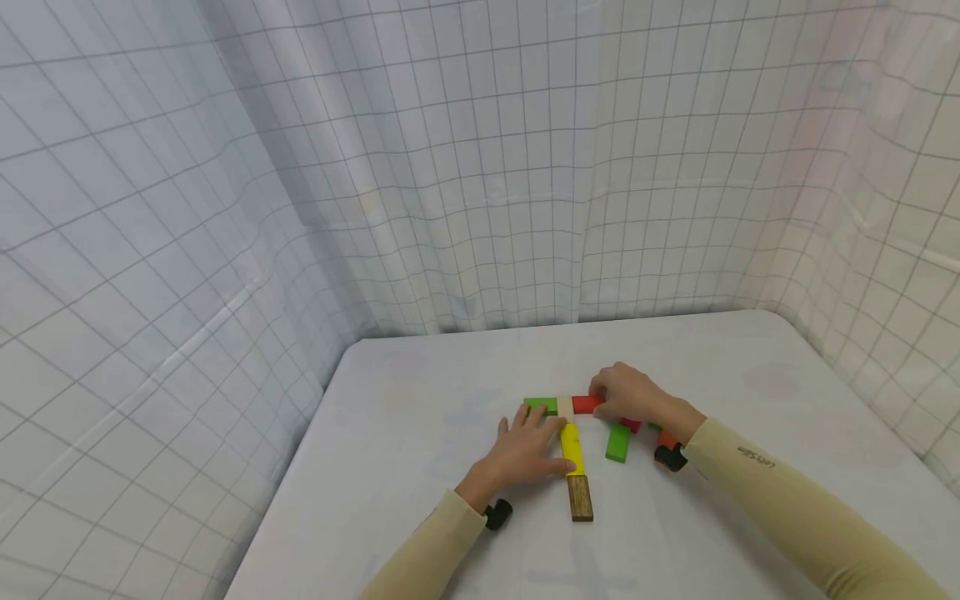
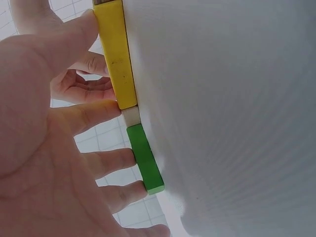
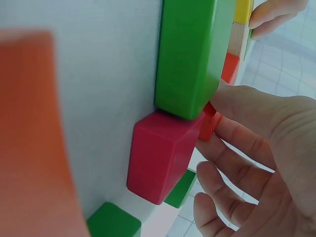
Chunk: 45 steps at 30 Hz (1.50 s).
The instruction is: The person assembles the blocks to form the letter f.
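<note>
My left hand point(image 1: 525, 450) lies with its fingers spread along a row of blocks. Its thumb and index finger touch the yellow block point(image 2: 117, 54), and other fingertips touch a green block point(image 2: 144, 158). Between those two blocks sits a pale wooden block point(image 1: 565, 408). A brown wood-grained block point(image 1: 581, 498) adjoins the yellow one's near end. At the row's right arm, my right hand point(image 1: 630, 393) pinches a red block point(image 3: 210, 124) between thumb and fingers, partly hidden by them. Another red surface point(image 3: 230, 68) shows beside the pale block.
Loose blocks lie below my right hand: a green block point(image 1: 618, 442), a crimson block point(image 3: 155, 155) and an orange block point(image 3: 34, 138). More green point(image 3: 114, 222) shows nearby. A white cloth covers the table point(image 1: 420, 400); gridded white curtains point(image 1: 480, 167) surround it.
</note>
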### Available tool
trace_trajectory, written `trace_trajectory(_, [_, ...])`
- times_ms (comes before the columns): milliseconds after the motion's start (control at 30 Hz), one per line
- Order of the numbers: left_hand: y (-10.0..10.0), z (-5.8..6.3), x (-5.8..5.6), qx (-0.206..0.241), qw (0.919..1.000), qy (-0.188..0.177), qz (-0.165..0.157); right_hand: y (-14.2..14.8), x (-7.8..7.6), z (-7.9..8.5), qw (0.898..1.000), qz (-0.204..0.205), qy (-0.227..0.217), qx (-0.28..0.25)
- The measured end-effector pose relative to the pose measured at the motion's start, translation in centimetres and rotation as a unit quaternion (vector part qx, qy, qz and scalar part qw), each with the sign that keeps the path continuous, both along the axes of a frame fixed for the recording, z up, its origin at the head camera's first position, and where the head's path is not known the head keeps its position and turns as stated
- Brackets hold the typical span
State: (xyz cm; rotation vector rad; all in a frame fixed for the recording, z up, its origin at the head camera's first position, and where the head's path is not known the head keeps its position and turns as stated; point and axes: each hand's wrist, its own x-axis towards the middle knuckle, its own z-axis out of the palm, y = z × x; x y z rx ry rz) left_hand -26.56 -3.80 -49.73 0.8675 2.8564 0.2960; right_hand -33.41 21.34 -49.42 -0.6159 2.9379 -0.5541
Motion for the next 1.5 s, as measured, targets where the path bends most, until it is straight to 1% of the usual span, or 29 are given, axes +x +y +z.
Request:
trace_trajectory(167, [-0.1, -0.1, -0.1, 0.000, 1.0000, -0.005, -0.001, -0.1, 0.1, 0.0, 1.000, -0.002, 0.000, 0.003])
trace_trajectory(467, [-0.1, -0.2, -0.4, -0.023, 0.9997, 0.004, -0.009, -0.1, 0.4, 0.5, 1.000, 0.006, 0.012, 0.000])
trace_trajectory(633, [-0.1, -0.3, -0.3, -0.024, 0.9996, 0.009, -0.010, 0.0, 0.7, 0.9, 1.000, -0.004, 0.017, -0.003])
trace_trajectory(733, [-0.1, -0.3, -0.3, -0.025, 0.9996, 0.010, -0.009, 0.2, 1.0, 1.3, 1.000, -0.013, 0.021, -0.015])
trace_trajectory(967, [-0.2, -0.1, -0.2, -0.021, 0.9997, 0.003, -0.009, 0.5, 1.6, 2.0, 0.999, -0.027, 0.021, -0.024])
trace_trajectory(1200, [-0.4, -0.3, -0.2, -0.013, 0.9999, -0.006, -0.007, 0.8, 2.9, 2.7, 0.999, -0.035, 0.033, -0.023])
trace_trajectory(1367, [-0.3, -0.3, -0.2, -0.009, 0.9999, -0.009, -0.006, 1.1, 4.0, 3.0, 0.997, -0.033, 0.053, -0.038])
trace_trajectory(1500, [-0.3, -0.3, -0.2, -0.010, 0.9999, -0.010, -0.005, 1.4, 4.9, 3.0, 0.997, -0.036, 0.053, -0.052])
